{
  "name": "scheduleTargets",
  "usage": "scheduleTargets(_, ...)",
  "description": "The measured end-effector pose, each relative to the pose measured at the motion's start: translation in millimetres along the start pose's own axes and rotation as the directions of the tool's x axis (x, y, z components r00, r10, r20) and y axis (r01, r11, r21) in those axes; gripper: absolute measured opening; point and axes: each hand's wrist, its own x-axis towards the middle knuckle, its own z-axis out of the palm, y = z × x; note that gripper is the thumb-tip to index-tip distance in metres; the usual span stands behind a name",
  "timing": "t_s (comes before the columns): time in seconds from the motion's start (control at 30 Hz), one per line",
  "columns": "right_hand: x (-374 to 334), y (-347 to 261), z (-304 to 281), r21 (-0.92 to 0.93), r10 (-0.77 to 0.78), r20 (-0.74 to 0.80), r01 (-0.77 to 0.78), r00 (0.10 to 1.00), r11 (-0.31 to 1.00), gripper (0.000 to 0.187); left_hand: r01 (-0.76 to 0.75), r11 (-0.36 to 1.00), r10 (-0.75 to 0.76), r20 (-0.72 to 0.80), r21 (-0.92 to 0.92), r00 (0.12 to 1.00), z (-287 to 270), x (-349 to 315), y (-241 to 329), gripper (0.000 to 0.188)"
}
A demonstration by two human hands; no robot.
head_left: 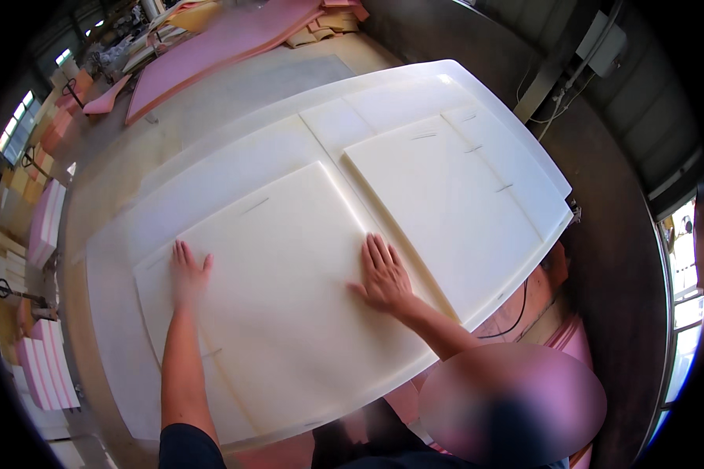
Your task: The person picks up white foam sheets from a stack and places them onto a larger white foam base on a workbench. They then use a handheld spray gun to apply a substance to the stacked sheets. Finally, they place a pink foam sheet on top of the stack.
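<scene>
left hand (188, 273): flat on near sheet (289, 305), fingers spread, clamped on nothing; 9 o'clock side of sheet.
right hand (383, 275): flat too, open palm, at sheet's 3 o'clock edge.
near sheet: white foam, lying on larger white foam on worktop (109, 313).
far sheet (454, 203): at 2 o'clock, just beside.
step: looks like pressing/aligning sheet.
next: probably even pressure, both palms.
pink foam (227, 43): 11 o'clock, well apart.

The cream foam sheets (289, 258) look matt and smooth; the pink foam slabs (219, 43) behind look soft and equally dull.
</scene>
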Motion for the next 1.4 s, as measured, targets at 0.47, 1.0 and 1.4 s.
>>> scheduleTargets(0.47, -197, 7, -38, 0.109, -0.076, 0.255, 0.049, 0.964, 0.993, 0.099, 0.042, 0.997, -0.032, 0.143, -0.072, 0.989, -75, -290, 32, 0.099)
scheduleTargets(1.0, 229, 111, -1, -0.059, 0.075, 0.069, -0.07, 0.995, 0.996, 0.089, 0.074, 0.989, -0.052, 0.172, -0.125, 0.984, -87, -282, 44, 0.1)
scheduleTargets(1.4, 219, 99, -2, -0.013, 0.053, 0.062, -0.052, 0.997, 0.999, 0.09, 0.054, 0.993, -0.032, 0.198, -0.109, 0.98, -82, -288, 32, 0.097)
